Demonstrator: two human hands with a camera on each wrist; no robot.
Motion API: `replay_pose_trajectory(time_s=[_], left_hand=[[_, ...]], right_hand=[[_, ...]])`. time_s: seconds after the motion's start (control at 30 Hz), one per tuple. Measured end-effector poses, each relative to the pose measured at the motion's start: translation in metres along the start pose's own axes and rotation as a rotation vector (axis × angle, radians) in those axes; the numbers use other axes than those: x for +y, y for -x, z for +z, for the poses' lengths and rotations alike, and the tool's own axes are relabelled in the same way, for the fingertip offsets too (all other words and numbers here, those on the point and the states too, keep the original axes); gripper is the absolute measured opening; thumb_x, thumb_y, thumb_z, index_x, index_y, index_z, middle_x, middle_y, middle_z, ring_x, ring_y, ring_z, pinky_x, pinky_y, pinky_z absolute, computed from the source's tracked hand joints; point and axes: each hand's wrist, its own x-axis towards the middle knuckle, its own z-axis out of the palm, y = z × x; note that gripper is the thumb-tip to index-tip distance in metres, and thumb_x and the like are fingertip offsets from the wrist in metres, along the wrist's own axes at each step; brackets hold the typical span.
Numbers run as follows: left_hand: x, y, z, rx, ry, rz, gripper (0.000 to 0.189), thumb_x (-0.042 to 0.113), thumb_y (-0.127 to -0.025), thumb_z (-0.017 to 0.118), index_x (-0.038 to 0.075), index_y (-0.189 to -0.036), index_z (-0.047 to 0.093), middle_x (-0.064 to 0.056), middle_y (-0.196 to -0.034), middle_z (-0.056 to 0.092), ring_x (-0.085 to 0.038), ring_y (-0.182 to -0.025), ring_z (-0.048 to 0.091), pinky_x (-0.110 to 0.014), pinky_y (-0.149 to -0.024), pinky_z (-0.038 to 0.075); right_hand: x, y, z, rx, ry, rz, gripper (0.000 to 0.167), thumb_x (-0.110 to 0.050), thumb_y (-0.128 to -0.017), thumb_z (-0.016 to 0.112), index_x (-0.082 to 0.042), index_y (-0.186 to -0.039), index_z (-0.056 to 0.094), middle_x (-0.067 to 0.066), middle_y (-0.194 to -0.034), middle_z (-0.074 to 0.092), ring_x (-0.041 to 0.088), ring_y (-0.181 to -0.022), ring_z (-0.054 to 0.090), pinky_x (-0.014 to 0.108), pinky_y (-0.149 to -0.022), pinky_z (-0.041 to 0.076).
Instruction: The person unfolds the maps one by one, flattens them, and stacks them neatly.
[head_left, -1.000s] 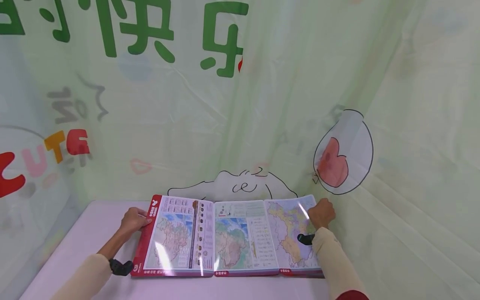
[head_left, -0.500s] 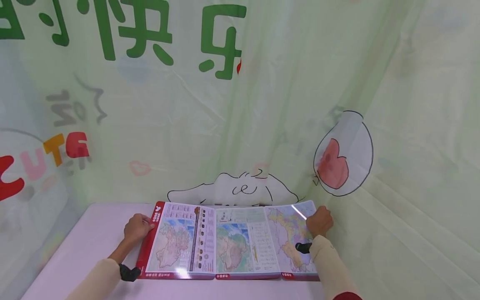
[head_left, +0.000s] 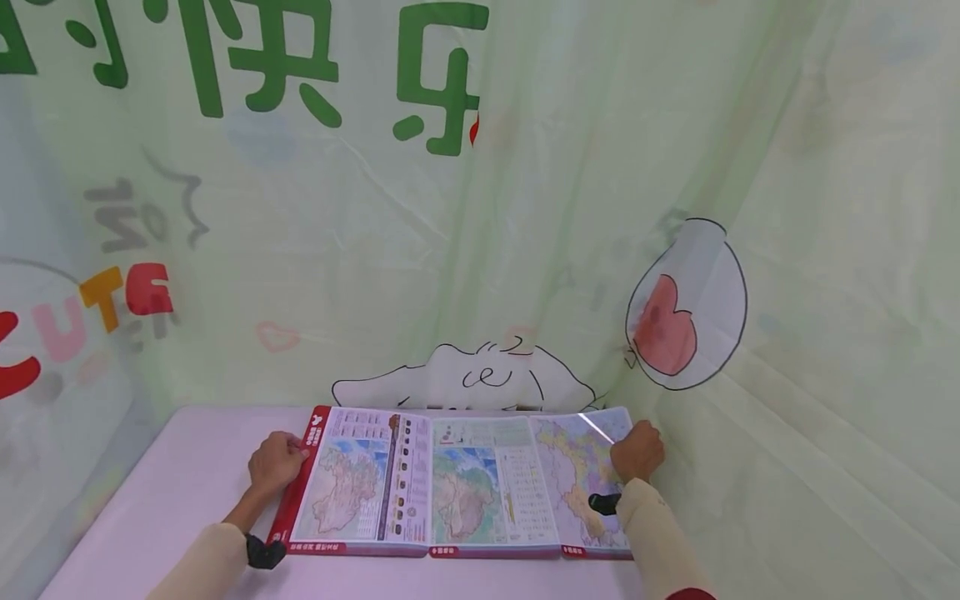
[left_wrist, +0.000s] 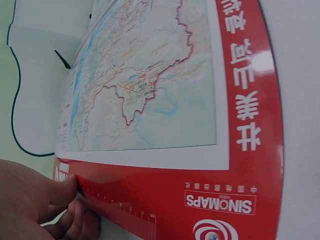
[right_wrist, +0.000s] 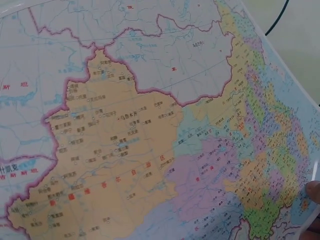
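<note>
A glossy folding map (head_left: 467,492) lies spread across the pale table in three visible panels, its printing upside down. Along its left side runs a red border (left_wrist: 255,115) with white lettering. My left hand (head_left: 276,461) pinches that left edge; in the left wrist view the thumb (left_wrist: 62,192) rests on top and the other fingers curl beneath. At the opposite edge, my right hand (head_left: 639,450) grips the right panel, which carries a multicoloured map of regions (right_wrist: 120,145). Only a bit of the right thumb (right_wrist: 313,191) shows in the right wrist view, pressed on the margin.
A pinkish-white table (head_left: 202,467) carries the map. Right behind it hangs a pale green curtain (head_left: 360,250) with green characters and a dog drawing, and it continues along the right side by my right arm. A dark wrist strap (head_left: 264,552) sits on the left sleeve.
The map's far edge has come down a little and the panels lie flatter, with the bright reflections shifted. Both hands have moved slightly with it, keeping their hold on the edges.
</note>
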Motion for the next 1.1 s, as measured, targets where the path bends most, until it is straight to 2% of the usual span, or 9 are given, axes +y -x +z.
replay_pose_trajectory(time_s=[0.2, 0.4, 0.63, 0.77, 0.9, 1.0, 1.1], left_hand=[[-0.008, 0.0, 0.007, 0.022, -0.038, 0.017, 0.034, 0.016, -0.098, 0.077, -0.012, -0.116, 0.067, -0.03, -0.107, 0.076, -0.033, -0.083, 0.072, -0.049, -0.08, 0.062], [-0.015, 0.0, 0.016, 0.069, -0.027, 0.05, 0.031, 0.012, -0.095, 0.076, -0.011, -0.112, 0.067, -0.029, -0.101, 0.076, -0.032, -0.078, 0.071, -0.05, -0.076, 0.062], [-0.027, -0.01, 0.029, 0.106, -0.089, 0.064, 0.034, 0.012, -0.095, 0.077, -0.009, -0.12, 0.065, -0.031, -0.113, 0.073, -0.038, -0.091, 0.07, -0.057, -0.091, 0.061], [-0.025, -0.012, 0.028, 0.084, -0.081, 0.058, 0.033, 0.012, -0.098, 0.073, -0.009, -0.121, 0.063, -0.031, -0.115, 0.072, -0.039, -0.094, 0.07, -0.057, -0.092, 0.059], [-0.018, -0.014, 0.022, 0.066, -0.07, 0.073, 0.034, 0.015, -0.103, 0.068, -0.008, -0.127, 0.063, -0.03, -0.119, 0.071, -0.039, -0.097, 0.069, -0.056, -0.091, 0.059], [-0.013, -0.018, 0.018, 0.068, -0.078, 0.129, 0.04, 0.017, -0.104, 0.068, -0.006, -0.136, 0.062, -0.031, -0.128, 0.069, -0.042, -0.105, 0.069, -0.06, -0.096, 0.059], [-0.009, -0.024, 0.019, 0.08, -0.115, 0.23, 0.05, 0.02, -0.103, 0.07, -0.002, -0.146, 0.059, -0.03, -0.139, 0.066, -0.045, -0.116, 0.064, -0.063, -0.103, 0.055]], right_hand=[[0.006, 0.006, 0.004, 0.001, -0.001, -0.03, 0.021, 0.005, -0.074, 0.064, 0.02, -0.089, 0.061, 0.042, -0.088, 0.069, 0.057, -0.079, 0.071, 0.066, -0.066, 0.055], [0.016, 0.013, 0.011, 0.0, -0.042, -0.05, 0.014, 0.006, -0.076, 0.059, 0.018, -0.082, 0.062, 0.043, -0.084, 0.069, 0.059, -0.075, 0.07, 0.066, -0.062, 0.054], [0.015, 0.019, 0.014, -0.034, -0.079, -0.048, 0.013, 0.007, -0.081, 0.056, 0.018, -0.082, 0.062, 0.043, -0.083, 0.068, 0.059, -0.075, 0.07, 0.066, -0.063, 0.055], [0.014, 0.02, 0.016, -0.066, -0.092, -0.038, 0.016, 0.005, -0.088, 0.056, 0.02, -0.087, 0.062, 0.044, -0.088, 0.069, 0.06, -0.081, 0.07, 0.068, -0.068, 0.056], [0.011, 0.02, 0.019, -0.104, -0.128, -0.06, 0.021, -0.004, -0.096, 0.064, 0.016, -0.088, 0.062, 0.04, -0.087, 0.068, 0.059, -0.081, 0.069, 0.07, -0.073, 0.054], [0.002, 0.021, 0.015, -0.182, -0.14, -0.105, 0.031, -0.015, -0.102, 0.066, 0.016, -0.1, 0.066, 0.037, -0.098, 0.071, 0.057, -0.092, 0.069, 0.071, -0.084, 0.054], [-0.018, 0.02, 0.013, -0.269, -0.138, -0.156, 0.044, -0.025, -0.107, 0.062, 0.015, -0.122, 0.068, 0.038, -0.119, 0.072, 0.058, -0.112, 0.067, 0.072, -0.099, 0.051]])
